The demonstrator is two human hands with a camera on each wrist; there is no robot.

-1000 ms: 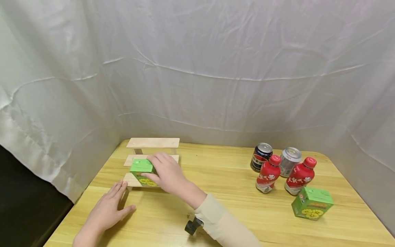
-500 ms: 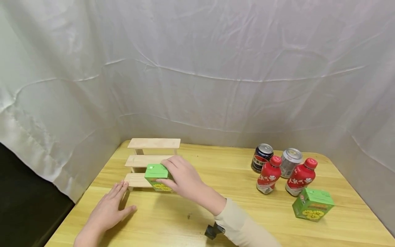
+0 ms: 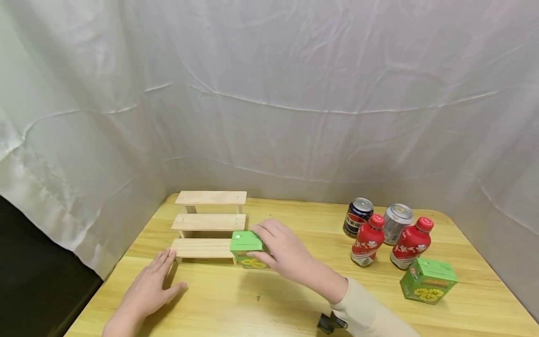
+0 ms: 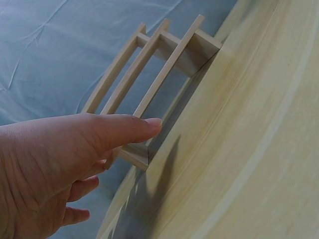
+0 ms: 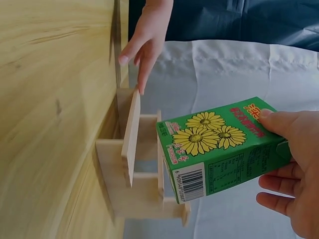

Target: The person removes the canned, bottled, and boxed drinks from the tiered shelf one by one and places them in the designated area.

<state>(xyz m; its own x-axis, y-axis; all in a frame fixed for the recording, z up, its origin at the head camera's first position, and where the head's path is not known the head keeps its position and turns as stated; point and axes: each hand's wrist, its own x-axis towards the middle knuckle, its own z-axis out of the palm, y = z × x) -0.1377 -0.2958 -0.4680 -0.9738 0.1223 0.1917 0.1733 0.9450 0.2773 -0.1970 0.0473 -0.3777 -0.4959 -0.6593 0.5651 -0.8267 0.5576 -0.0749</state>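
Note:
A green drink carton (image 5: pixel 224 147) with yellow flowers is gripped near its top by my right hand (image 3: pixel 284 250), thumb on the front face. In the head view the carton overlaps the right end of the lowest step of a three-tier wooden rack (image 3: pixel 204 248). The right wrist view shows its base tilted and lifted beside the tiers. My left hand (image 3: pixel 145 292) has its fingers extended, fingertips at the left front corner of the lowest step. Its thumb (image 4: pixel 134 128) points out to the side. Nothing stands on the rack's steps.
At the right of the wooden table (image 3: pixel 294 299) stand a dark can (image 3: pixel 355 220), a silver can (image 3: pixel 396 224), two red bottles (image 3: pixel 366 245) and a second green carton (image 3: pixel 428 281). Pale curtains (image 3: pixel 294 117) hang behind and at the sides.
My right hand has carried the carton rightward, from over the middle of the lowest step to its right end. The left hand has stayed at the rack's corner.

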